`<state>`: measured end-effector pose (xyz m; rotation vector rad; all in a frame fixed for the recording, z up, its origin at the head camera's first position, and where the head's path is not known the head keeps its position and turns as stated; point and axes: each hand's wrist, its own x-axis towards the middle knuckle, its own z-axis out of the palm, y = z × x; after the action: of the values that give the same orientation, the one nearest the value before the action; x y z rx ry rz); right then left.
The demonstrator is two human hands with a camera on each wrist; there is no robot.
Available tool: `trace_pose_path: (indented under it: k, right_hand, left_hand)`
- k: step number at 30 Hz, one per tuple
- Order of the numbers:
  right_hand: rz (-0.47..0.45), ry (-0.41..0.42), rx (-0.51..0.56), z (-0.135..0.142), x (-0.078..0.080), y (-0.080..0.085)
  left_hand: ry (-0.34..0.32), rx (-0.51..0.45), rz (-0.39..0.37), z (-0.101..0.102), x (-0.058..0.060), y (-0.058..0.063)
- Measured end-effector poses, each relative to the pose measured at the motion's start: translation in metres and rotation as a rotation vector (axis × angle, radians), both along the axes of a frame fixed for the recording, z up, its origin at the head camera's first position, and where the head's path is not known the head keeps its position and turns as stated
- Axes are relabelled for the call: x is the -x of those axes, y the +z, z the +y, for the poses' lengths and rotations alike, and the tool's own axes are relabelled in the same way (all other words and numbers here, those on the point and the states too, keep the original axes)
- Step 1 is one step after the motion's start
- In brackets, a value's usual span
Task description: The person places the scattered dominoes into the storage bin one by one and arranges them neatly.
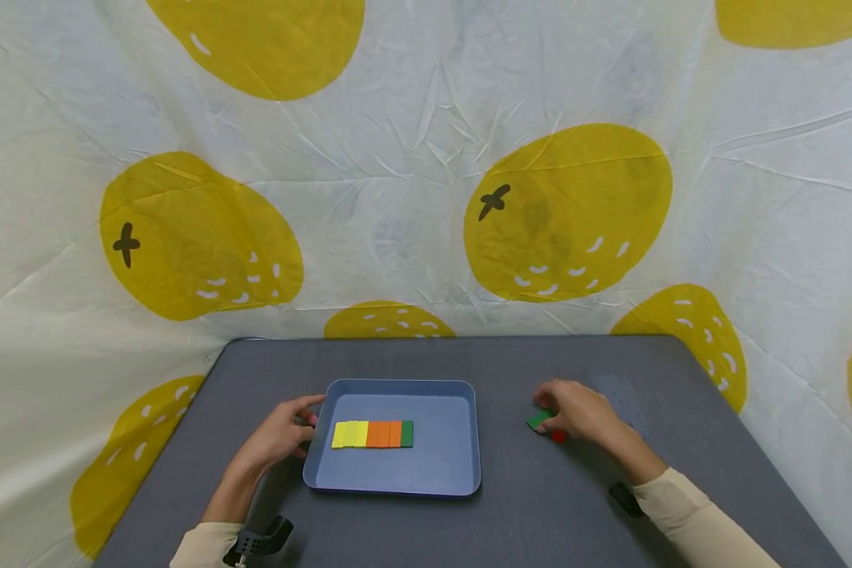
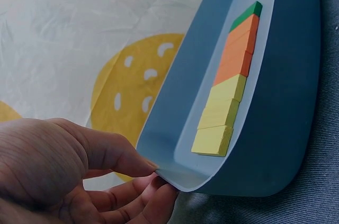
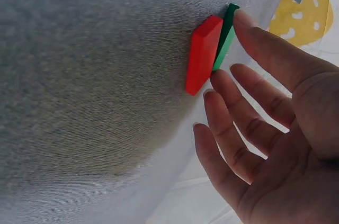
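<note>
My left hand (image 1: 282,432) holds the left side of a blue-grey tray (image 1: 440,473). In the left wrist view the thumb lies on the tray's rim, with the other fingers curled against its outer wall. A row of flat blocks lies in the tray: yellow blocks (image 2: 219,113) at the left end, orange blocks (image 2: 237,49) beside them and one green block (image 2: 247,15) at the right. Right of the tray, my right hand (image 1: 577,410) pinches another green block (image 3: 226,38) by its ends, between thumb and fingertip. A red block (image 3: 204,54) lies on the table close beside it.
The dark grey table (image 1: 511,521) has a white cloth (image 1: 397,237) with yellow fruit shapes hanging behind it and at both sides. Dark bands (image 1: 259,540) sit on both wrists, at the cuffs of pale sleeves.
</note>
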<state>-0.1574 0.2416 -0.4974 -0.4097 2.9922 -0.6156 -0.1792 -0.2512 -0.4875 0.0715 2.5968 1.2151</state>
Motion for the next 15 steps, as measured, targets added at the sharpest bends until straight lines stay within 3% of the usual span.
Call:
trace_pose_path:
  k: [7,15]
  right_hand:
    - [0.006,-0.050,0.010,0.0003,-0.0032,-0.0035]
    - [0.053,-0.002,0.021,-0.0041,-0.0041,-0.0078]
  left_hand:
    - [0.003,-0.009,0.006,0.0001,-0.0007,0.0005]
    - [-0.001,-0.002,0.011,0.0007,-0.0009,0.0015]
